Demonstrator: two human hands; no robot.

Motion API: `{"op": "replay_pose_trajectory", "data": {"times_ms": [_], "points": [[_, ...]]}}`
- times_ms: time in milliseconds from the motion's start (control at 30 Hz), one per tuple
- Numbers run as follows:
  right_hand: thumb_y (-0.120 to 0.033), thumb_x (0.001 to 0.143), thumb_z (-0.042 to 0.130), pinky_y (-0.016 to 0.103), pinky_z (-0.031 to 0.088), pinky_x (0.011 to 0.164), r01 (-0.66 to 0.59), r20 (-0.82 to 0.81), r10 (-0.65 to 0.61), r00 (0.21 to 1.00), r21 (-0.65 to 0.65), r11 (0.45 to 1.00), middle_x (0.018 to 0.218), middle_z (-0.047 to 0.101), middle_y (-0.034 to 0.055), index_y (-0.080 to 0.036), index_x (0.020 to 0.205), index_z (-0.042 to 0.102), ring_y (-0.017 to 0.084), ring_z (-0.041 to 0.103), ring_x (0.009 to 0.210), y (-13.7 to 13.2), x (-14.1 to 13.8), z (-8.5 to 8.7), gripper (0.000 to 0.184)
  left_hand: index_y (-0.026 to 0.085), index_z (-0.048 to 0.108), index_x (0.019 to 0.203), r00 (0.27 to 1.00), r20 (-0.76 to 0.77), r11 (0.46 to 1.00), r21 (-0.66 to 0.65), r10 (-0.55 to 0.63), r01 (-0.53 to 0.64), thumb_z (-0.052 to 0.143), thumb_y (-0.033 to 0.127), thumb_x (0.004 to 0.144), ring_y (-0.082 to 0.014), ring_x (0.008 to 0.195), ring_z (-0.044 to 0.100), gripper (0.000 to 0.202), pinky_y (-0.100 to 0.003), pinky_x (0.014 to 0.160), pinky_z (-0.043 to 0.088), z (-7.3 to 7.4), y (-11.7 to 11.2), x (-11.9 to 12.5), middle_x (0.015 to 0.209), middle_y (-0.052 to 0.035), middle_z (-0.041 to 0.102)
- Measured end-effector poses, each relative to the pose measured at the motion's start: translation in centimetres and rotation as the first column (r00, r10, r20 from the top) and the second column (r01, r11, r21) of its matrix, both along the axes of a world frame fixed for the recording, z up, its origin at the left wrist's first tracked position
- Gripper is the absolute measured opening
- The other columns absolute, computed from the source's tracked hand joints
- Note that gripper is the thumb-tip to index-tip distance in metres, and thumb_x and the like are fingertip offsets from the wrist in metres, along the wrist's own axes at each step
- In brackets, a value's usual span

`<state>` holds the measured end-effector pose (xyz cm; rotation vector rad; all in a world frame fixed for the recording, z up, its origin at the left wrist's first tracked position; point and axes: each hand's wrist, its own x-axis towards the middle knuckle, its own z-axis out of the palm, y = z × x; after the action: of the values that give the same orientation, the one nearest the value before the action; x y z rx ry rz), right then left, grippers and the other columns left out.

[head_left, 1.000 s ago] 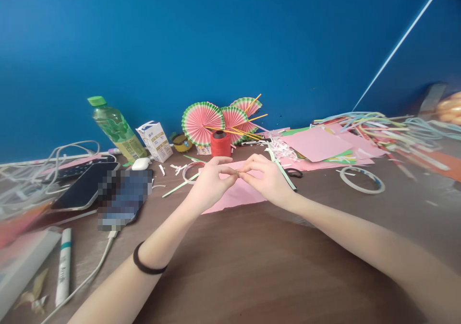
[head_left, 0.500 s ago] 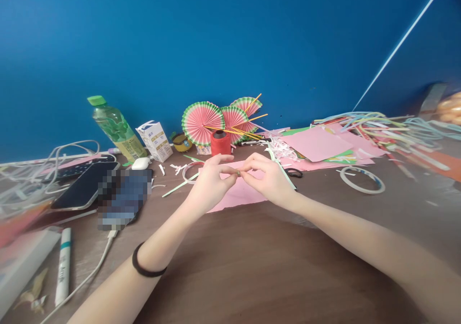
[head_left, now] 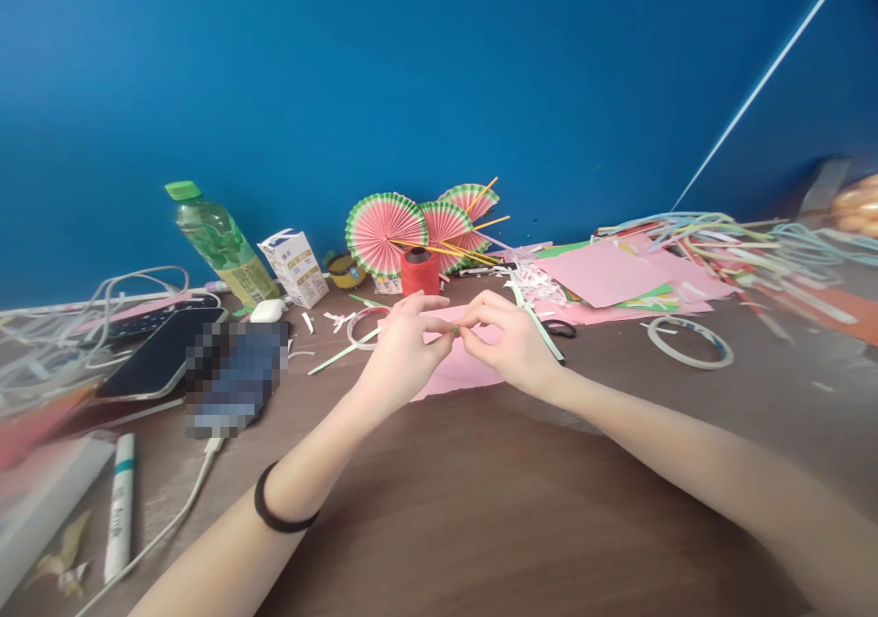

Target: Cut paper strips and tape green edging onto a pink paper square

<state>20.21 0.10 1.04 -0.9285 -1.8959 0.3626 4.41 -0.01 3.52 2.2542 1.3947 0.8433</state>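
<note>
My left hand [head_left: 410, 347] and my right hand [head_left: 511, 343] meet fingertip to fingertip over a sheet of pink paper [head_left: 461, 375]. Between the pinched thumbs and forefingers is a tiny greenish-brown piece [head_left: 455, 331], too small to name. Both hands are closed on it. Just beyond them stands a spool of red thread [head_left: 420, 271]. Behind the spool, folded pink paper fans with green edges [head_left: 386, 233] lean near the wall, with thin orange sticks across them. A roll of tape [head_left: 360, 329] lies left of my left hand, and black-handled scissors [head_left: 559, 328] rest right of my right hand.
To the left are a green-capped bottle [head_left: 219, 247], a white carton [head_left: 294, 268], phones [head_left: 161, 352], a charging cable [head_left: 171, 530] and a marker [head_left: 120, 507]. Pink sheets [head_left: 604, 274], a second tape roll [head_left: 690, 343] and paper strips [head_left: 733, 242] lie at right.
Both hands stay pinched together over the pink paper. My left hand has shifted very slightly to the right; everything else looks the same.
</note>
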Motion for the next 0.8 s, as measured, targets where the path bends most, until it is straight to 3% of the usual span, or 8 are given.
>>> {"op": "replay_pose_trajectory", "data": {"times_ms": [367,567,800], "points": [[-0.012,0.076,0.054,0.028,0.043,0.065,0.005,-0.041,-0.007,0.999,-0.055,0.998,0.073,0.055,0.0007,-0.019,0.074,0.064,0.013,0.053,0.072,0.48,0.37,0.77,0.012,0.027,0.071,0.078,0.997,0.075,0.992,-0.128,-0.015,0.024,0.051,0.024,0.075,-0.0226,0.113,0.048,0.02,-0.039,0.094,0.038,0.62,0.57,-0.73,0.118,0.0001,0.057],[-0.017,0.075,0.059,0.03,0.044,0.069,-0.045,0.0,0.045,0.999,-0.002,0.999,0.075,0.055,0.001,-0.02,0.081,0.065,0.014,0.053,0.075,0.38,0.44,0.87,0.009,0.025,0.071,0.08,0.997,0.073,0.99,-0.132,-0.035,0.044,0.051,0.026,0.076,-0.0234,0.111,0.049,0.02,-0.04,0.094,0.039,0.73,0.55,-0.81,0.117,-0.0014,0.058],[-0.013,0.077,0.054,0.028,0.043,0.064,-0.015,-0.032,0.016,0.999,0.03,0.999,0.072,0.055,0.0008,-0.019,0.072,0.062,0.013,0.052,0.071,0.4,0.31,0.56,0.011,0.026,0.071,0.082,0.993,0.097,0.985,-0.148,-0.07,0.084,0.051,0.024,0.075,-0.0218,0.11,0.05,0.021,-0.037,0.092,0.039,0.94,0.5,-0.84,0.116,-0.001,0.059]]}}
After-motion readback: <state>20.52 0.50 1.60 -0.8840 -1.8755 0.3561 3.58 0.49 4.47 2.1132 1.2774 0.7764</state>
